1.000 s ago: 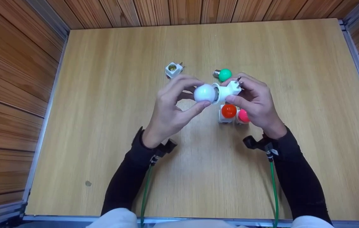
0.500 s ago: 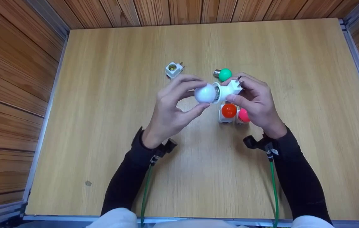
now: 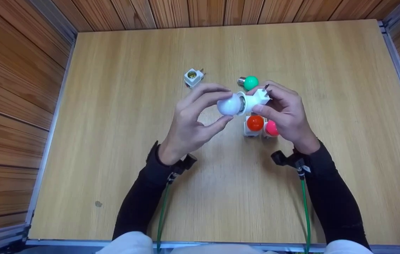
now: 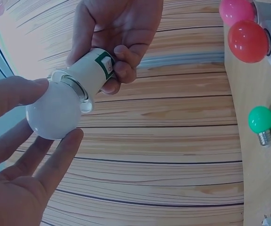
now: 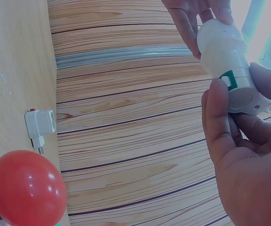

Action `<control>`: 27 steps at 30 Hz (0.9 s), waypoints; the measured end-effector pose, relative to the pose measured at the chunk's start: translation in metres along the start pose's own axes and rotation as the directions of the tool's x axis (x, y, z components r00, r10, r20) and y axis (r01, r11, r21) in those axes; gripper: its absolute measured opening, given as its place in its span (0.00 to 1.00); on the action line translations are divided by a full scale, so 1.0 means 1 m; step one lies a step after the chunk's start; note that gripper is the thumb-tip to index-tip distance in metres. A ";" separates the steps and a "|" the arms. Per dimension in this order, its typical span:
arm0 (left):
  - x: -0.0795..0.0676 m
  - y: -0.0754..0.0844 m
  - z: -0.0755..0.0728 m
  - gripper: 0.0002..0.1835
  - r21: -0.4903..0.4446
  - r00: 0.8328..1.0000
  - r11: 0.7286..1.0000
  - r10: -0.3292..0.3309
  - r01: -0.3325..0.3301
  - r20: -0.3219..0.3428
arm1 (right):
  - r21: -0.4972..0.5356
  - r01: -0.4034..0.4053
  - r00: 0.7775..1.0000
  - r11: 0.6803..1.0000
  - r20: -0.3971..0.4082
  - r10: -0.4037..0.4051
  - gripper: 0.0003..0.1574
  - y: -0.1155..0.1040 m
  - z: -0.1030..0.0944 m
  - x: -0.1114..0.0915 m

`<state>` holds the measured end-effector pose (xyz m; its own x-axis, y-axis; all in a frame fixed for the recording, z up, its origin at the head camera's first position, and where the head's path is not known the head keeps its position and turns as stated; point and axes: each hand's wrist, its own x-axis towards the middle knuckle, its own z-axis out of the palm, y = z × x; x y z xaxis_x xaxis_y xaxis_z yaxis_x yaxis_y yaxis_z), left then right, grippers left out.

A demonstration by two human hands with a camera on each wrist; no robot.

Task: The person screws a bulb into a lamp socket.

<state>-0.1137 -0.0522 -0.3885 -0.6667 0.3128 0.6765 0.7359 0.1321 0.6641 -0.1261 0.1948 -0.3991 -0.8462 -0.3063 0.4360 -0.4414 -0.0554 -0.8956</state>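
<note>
My left hand (image 3: 192, 120) pinches a white light bulb (image 3: 228, 105) between thumb and fingers. In the left wrist view, the round glass of the bulb (image 4: 55, 112) shows between the fingertips. My right hand (image 3: 284, 113) grips a white plug-in lamp socket (image 3: 254, 101), its two prongs pointing away to the right. The bulb's metal base sits partly inside the socket's mouth, with some thread showing. A green switch surround marks the socket (image 5: 234, 80) in the right wrist view. Both pieces are held above the table.
A red bulb (image 3: 255, 123) and a pink bulb (image 3: 272, 128) stand in white sockets below my right hand. A green bulb (image 3: 251, 83) lies loose behind it. Farther left rests a white plug-in socket (image 3: 193, 77) with an open mouth. Wood-panelled walls border the table (image 3: 133, 70).
The fingers and thumb of my left hand have shifted slightly around the white bulb, toward the socket. My right hand holds the socket in nearly the same spot.
</note>
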 end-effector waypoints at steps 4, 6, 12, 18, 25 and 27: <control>0.000 0.000 0.000 0.19 0.013 1.000 1.000 0.018 -0.018 0.009 | 0.002 -0.002 1.000 1.000 -0.003 0.002 0.14 0.000 0.000 -0.001; 0.000 0.000 0.000 0.19 0.018 1.000 1.000 0.022 -0.023 0.013 | 0.002 -0.001 1.000 1.000 -0.005 0.001 0.14 0.001 0.000 -0.001; 0.001 -0.001 0.000 0.18 0.009 0.999 0.999 0.052 -0.052 0.002 | 0.011 0.011 1.000 1.000 -0.017 -0.011 0.14 0.001 0.001 -0.001; 0.002 -0.001 -0.001 0.18 0.002 0.998 0.998 0.061 -0.061 -0.002 | 0.003 0.030 0.999 1.000 -0.025 -0.030 0.14 0.001 0.002 -0.001; 0.001 -0.001 -0.003 0.20 0.017 0.999 0.999 0.035 -0.035 -0.003 | -0.009 0.038 0.999 0.999 -0.017 -0.038 0.14 0.000 0.003 0.000; 0.001 -0.001 -0.003 0.21 0.009 1.000 1.000 0.015 -0.015 -0.005 | -0.010 0.042 0.999 0.999 -0.015 -0.042 0.14 0.000 0.002 0.000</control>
<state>-0.1155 -0.0547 -0.3873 -0.6559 0.3103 0.6881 0.7470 0.1360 0.6508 -0.1254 0.1926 -0.3999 -0.8315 -0.2889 0.4744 -0.4792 -0.0590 -0.8757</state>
